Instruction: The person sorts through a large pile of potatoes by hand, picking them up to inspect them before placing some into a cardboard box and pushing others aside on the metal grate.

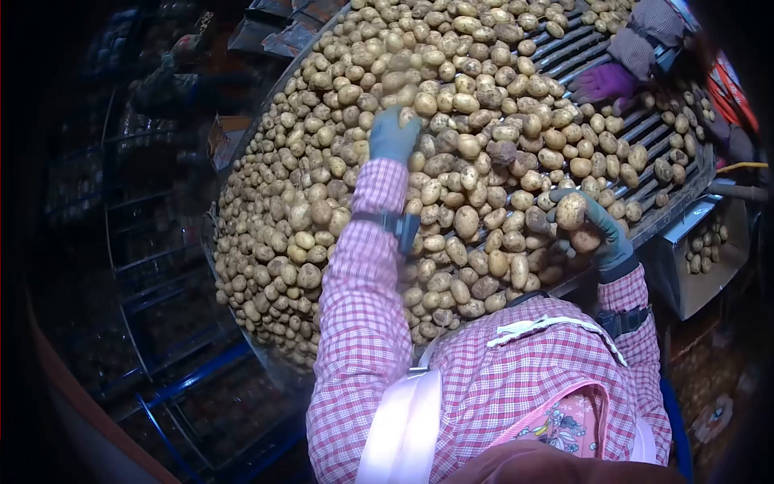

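A broad heap of soil-marked potatoes (302, 218) spreads under both my hands. My left hand (393, 135), in a grey-blue glove, reaches far into the heap. Its fingers are curled around what looks like a potato (407, 117), though the fingertips are partly hidden and blurred. At the near right edge of the heap, my right hand (606, 228) wears a similar glove and is closed around a large potato (572, 211). A second, browner potato (584, 239) sits just below it, against the palm. A dark, rough lump (501, 152) lies among the potatoes between my hands.
Dark metal bars (571, 50) show through the potatoes at the upper right. A co-worker's purple-gloved hand (603, 83) is over them. An open box (713, 258) holding several potatoes stands below the right edge. Blue metal framing (197, 369) runs along the dark left side.
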{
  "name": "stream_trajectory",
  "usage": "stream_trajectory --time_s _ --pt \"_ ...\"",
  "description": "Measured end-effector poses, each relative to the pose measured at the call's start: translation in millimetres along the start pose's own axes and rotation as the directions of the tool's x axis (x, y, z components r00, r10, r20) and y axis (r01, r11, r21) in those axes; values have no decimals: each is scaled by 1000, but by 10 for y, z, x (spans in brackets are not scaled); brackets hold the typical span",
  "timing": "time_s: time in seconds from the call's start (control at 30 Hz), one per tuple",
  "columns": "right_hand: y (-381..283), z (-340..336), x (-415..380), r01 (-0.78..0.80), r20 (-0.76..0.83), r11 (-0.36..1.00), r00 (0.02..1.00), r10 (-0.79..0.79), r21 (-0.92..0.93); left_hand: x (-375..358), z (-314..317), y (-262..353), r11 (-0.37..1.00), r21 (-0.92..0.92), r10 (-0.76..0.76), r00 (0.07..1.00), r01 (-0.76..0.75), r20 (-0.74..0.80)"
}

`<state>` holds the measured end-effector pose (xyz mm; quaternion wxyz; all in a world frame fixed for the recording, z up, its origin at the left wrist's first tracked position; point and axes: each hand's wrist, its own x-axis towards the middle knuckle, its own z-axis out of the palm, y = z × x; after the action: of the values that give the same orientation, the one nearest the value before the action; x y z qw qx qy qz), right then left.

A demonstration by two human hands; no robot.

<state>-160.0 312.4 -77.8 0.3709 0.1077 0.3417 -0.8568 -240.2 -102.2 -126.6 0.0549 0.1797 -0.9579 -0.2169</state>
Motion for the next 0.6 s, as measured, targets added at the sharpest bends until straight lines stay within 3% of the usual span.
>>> stream_trajectory --time_s 0.1,0.13,0.17,0.2,0.23,0.3,0.37,0.4,0.43,0.47,0.5,0.53,0.6 --pt "11 -49 -13 -9 0 999 1000 9 41 191 210 40 983 183 12 1000 -10 -12" --pt "25 -35 -28 -22 -11 999 1000 23 45 269 175 -7 994 85 -80 990 70 119" --pt "37 -46 -40 -35 -23 998 999 36 50 84 33 254 689 -548 -324 878 475 353" --pt "99 -181 13 -22 54 999 998 21 24 9 -21 236 613 -658 -230 895 439 382" --pt "117 -370 81 -78 269 991 962 47 107 -66 -62 206 519 -751 -133 906 409 402" --pt "136 -235 96 -126 226 957 972 67 259 -570 -257 732 84 -820 -53 824 566 564" --pt "119 -99 89 -67 176 972 984 26 227 -948 -12 803 -85 -776 159 777 625 609" --pt "241 -190 152 -18 165 981 986 -14 192 -1161 50 1010 -35 -789 188 780 613 597" --pt "344 -293 203 -37 171 960 985 -12 279 -1389 25 1345 -99 -735 219 735 671 642" --pt "410 -339 186 -21 154 935 987 -36 355 -1578 182 1503 -21 -745 234 728 667 645" --pt "457 -356 132 -1 140 904 988 -66 427 -1710 258 1592 124 -763 235 728 635 644" --pt "495 -352 30 110 23 912 991 -130 396 -1841 332 1682 267 -764 236 728 588 643" --pt "540 -635 21 -12 106 805 992 -63 594 -2055 418 1771 635 -684 232 756 359 612"
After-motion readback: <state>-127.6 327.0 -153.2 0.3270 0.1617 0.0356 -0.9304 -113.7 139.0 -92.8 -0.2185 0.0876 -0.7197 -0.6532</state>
